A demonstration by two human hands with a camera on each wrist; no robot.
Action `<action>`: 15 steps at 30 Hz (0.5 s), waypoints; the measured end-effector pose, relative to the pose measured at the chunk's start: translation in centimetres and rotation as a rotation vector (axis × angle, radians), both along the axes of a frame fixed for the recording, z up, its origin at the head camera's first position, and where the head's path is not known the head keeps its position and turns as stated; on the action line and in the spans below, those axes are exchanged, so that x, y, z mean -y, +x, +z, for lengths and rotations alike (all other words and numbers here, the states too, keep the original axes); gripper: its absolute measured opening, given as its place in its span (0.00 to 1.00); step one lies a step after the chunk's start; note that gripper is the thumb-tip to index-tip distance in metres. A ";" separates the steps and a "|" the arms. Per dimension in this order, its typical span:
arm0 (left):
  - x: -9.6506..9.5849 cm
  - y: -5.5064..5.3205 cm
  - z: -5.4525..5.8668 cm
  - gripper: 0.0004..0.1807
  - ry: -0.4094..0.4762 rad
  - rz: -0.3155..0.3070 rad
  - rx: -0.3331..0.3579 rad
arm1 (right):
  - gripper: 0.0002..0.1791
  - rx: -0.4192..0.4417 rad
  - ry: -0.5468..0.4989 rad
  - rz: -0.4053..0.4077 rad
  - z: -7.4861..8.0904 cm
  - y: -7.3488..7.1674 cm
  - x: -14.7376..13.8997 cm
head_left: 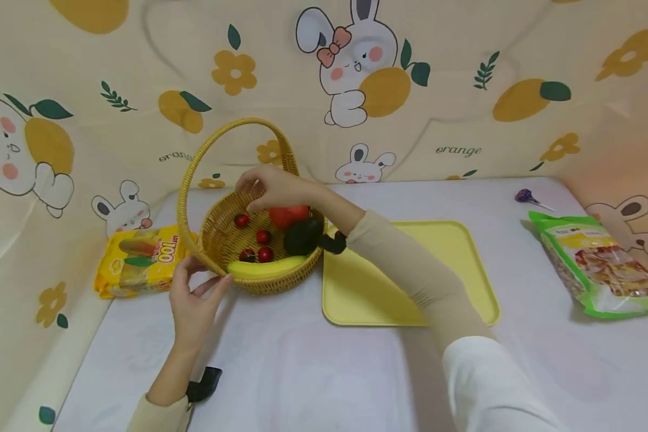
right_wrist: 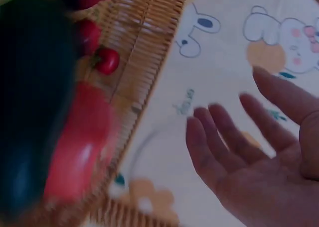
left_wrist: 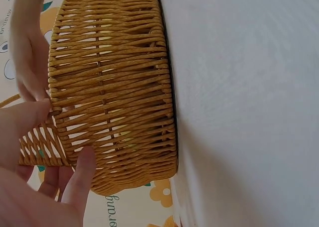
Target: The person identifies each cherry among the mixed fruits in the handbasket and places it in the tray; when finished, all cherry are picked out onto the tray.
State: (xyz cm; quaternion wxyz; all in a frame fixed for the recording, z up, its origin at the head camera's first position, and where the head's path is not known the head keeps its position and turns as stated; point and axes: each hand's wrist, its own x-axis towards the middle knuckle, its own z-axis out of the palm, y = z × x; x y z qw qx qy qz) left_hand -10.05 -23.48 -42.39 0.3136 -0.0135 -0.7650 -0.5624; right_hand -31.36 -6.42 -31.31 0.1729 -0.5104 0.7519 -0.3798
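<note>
A wicker basket (head_left: 272, 287) with a tall arched handle stands at the left of the table. My left hand (head_left: 194, 300) grips it at the front left, where the handle meets the rim; the left wrist view shows the thumb and fingers (left_wrist: 85, 170) around that spot. Over the basket's far side reaches my right hand (head_left: 278, 187), its fingers loosely bent with nothing between them in the right wrist view. Inside lie a yellow banana (head_left: 264, 268), a dark green avocado-like fruit (head_left: 302, 238), a larger red fruit (right_wrist: 82, 142) and several small cherry-like fruits (head_left: 265, 254).
A yellow tray (head_left: 378, 309) lies right of the basket, under my right forearm. Left of the basket is a yellow snack packet (head_left: 137, 261). Toward the right edge are a green-edged food bag (head_left: 599, 264) and a lollipop (head_left: 526, 196). A patterned cloth (head_left: 437, 60) hangs behind.
</note>
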 end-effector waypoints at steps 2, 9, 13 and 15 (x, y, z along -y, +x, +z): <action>0.1 -0.2 -0.2 0.33 0.013 -0.006 -0.002 | 0.21 0.054 0.032 0.081 -0.6 -0.2 2.1; 0.5 -0.4 -0.7 0.33 0.059 -0.042 -0.024 | 0.22 0.301 0.208 0.252 -3.2 -0.2 5.8; 0.6 -0.3 -0.7 0.34 0.075 -0.041 -0.010 | 0.22 0.363 0.275 0.259 -4.2 -0.4 6.5; 0.7 -0.3 -0.7 0.34 0.082 -0.036 -0.005 | 0.23 0.357 0.293 0.276 -4.5 -0.5 6.7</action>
